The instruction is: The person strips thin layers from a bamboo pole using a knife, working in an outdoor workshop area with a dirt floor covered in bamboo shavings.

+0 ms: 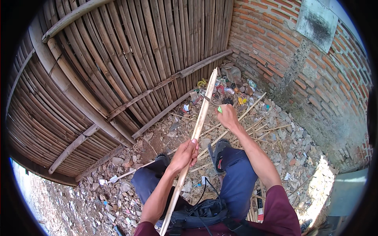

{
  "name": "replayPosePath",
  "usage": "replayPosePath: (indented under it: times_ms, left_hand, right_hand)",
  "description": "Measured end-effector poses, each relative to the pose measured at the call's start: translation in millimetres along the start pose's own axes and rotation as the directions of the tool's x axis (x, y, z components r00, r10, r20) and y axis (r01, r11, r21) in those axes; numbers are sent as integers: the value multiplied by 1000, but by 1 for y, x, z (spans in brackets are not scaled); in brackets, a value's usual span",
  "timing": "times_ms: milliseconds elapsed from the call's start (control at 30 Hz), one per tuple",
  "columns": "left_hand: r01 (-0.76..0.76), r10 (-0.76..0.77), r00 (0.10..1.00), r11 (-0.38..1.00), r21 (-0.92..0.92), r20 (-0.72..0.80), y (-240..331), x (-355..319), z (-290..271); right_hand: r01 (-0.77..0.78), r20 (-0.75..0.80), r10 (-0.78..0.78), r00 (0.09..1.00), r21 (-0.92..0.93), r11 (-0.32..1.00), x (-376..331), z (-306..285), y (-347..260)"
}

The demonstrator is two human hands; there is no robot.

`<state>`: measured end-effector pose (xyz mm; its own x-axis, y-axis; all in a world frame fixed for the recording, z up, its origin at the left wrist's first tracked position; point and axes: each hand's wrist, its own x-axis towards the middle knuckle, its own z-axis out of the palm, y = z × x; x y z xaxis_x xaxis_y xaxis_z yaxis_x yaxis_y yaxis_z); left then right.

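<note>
I am sitting on the rubble with a black bag (199,215) in my lap and my knees drawn up. My left hand (185,154) is wrapped tight around a long pale bamboo strip (199,126), gripping it about midway. The strip is running from beside my hip, up through that fist, and out past my sandals (217,151) toward the fence.

My right hand (227,115) is reaching further out, fingers closed around a green handle; a thin dark blade (209,100) seems to be meeting the strip's edge high up, though it is too small to be sure.

The risks I am weighing: the blade is working above my left fist, so if it is jumping out of the grain and sliding down the strip, my knuckles and my knees are sitting right in its path. The strip is long and thin, so it could be flexing or splitting unevenly and whipping sideways. Splinters along the edge could be cutting my bare palm.

Beyond my feet, loose bamboo sticks (252,118) and litter (232,88) are lying among the stones (287,137). Furthest off, the woven bamboo fence (118,59) is meeting the brick wall (275,43).
</note>
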<state>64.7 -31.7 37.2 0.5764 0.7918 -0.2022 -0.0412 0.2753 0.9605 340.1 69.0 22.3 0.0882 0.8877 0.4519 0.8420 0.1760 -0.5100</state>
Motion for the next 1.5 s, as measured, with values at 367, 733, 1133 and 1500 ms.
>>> replayPosePath:
  times_ms: [367, 733, 1133, 1500]
  left_hand:
    - [53, -59, 998, 973, 224, 20, 21, 4, -11]
    - [-60, 95, 995, 750, 659, -17, 51, -3, -9]
    - [-107, 117, 993, 906, 410, 1, 24, 41, 9]
    - [-38, 36, 998, 999, -39, -49, 9, 37, -10]
  right_hand:
    - [-573, 569, -70, 820, 817, -69, 0, -39, -30]
    - [-513, 485, 169, 858, 799, 313, -16, -43, -50]
    - [-316, 456, -1, 890, 618, 720, -12, -28, -19]
    - [-22, 134, -58, 989, 528, 849, -19, -54, -24]
